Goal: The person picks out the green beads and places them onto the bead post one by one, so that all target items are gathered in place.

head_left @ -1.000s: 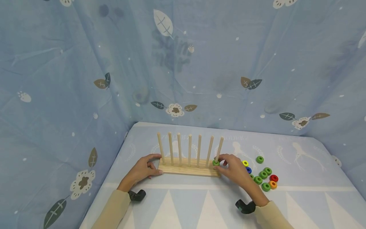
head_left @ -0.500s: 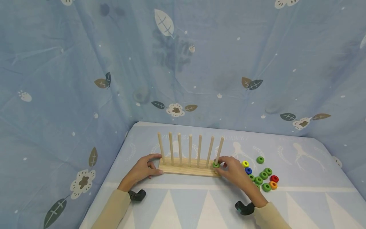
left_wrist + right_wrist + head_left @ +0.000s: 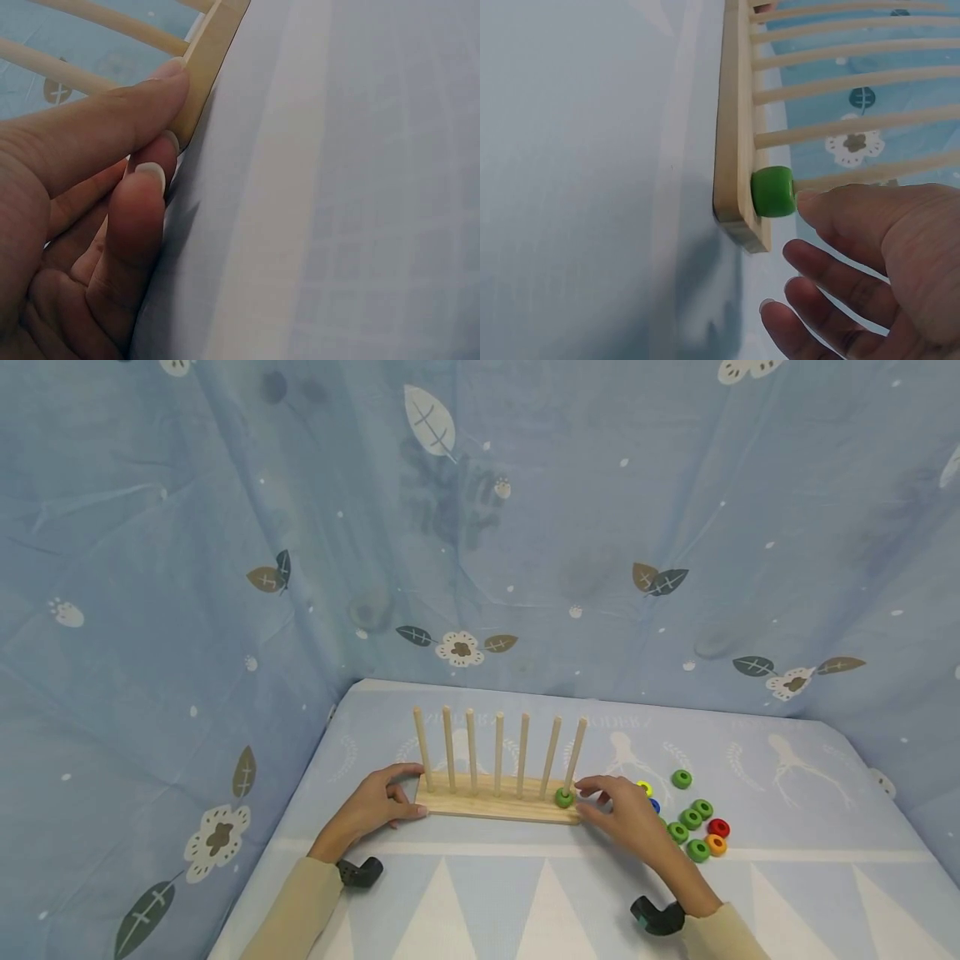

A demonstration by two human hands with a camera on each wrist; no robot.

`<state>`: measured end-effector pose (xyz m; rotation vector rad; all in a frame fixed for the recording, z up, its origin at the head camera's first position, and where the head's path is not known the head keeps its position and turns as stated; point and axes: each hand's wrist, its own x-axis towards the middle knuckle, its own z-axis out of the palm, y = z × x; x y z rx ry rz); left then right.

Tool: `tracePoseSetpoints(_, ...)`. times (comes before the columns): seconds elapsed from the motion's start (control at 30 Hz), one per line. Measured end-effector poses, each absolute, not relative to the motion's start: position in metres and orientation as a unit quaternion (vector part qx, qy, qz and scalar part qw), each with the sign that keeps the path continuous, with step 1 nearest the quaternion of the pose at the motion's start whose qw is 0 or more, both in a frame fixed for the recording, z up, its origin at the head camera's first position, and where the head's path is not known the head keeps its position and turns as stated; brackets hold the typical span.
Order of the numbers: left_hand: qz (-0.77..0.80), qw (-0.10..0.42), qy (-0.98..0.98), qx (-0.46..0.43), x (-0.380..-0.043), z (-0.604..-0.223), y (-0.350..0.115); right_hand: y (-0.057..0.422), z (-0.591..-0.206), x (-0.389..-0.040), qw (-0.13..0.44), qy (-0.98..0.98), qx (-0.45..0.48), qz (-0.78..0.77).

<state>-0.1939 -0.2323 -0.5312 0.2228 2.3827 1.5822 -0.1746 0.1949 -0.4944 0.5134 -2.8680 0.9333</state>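
Observation:
A wooden peg board (image 3: 487,808) with a row of several upright pegs stands on the table. My left hand (image 3: 375,802) grips its left end, thumb on the near edge and fingers at the far side; the left wrist view shows the thumb (image 3: 150,112) on the wood. One green bead (image 3: 564,798) sits at the foot of the rightmost peg, against the base in the right wrist view. Just right of it, my right hand (image 3: 622,814) holds nothing, its fingers parted. In the right wrist view the thumb (image 3: 840,214) is close to the bead; whether they touch I cannot tell.
Loose beads lie right of my right hand: several green ones (image 3: 698,850), a red one (image 3: 718,827), an orange one (image 3: 716,844), and a yellow one (image 3: 645,788) and a blue one (image 3: 656,805) partly hidden by the hand. A patterned blue cloth (image 3: 480,527) hangs behind the table.
My right hand has let go of the green bead on the rightmost peg and drawn back slightly to the right. The bead stays at the base. My left hand has not moved.

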Motion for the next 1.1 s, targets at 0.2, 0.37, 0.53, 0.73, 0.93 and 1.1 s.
tracePoseSetpoints(0.2, 0.548, 0.139, 0.821, 0.075, -0.193, -0.53, -0.232, 0.211, -0.493, -0.164, 0.077, -0.938, 0.164, 0.296)
tracePoseSetpoints(0.37, 0.548, 0.138, 0.822, 0.077, -0.194, -0.531, -0.233, 0.227, -0.489, -0.153, 0.079, -0.943, 0.148, 0.288)
tracePoseSetpoints(0.53, 0.544, 0.134, 0.825, 0.08, -0.195, -0.531, -0.233, 0.245, -0.487, -0.142, 0.075, -0.946, 0.127, 0.288)
tracePoseSetpoints(0.73, 0.542, 0.131, 0.826, 0.08, -0.195, -0.532, -0.232, 0.263, -0.487, -0.128, 0.074, -0.943, 0.103, 0.307)
tracePoseSetpoints(0.93, 0.542, 0.134, 0.826, 0.084, -0.195, -0.532, -0.232, 0.276, -0.49, -0.117, 0.076, -0.951, 0.078, 0.291)
tracePoseSetpoints(1.1, 0.54, 0.128, 0.828, 0.078, -0.195, -0.531, -0.232, 0.284, -0.494, -0.112, 0.088, -0.952, 0.069, 0.284)
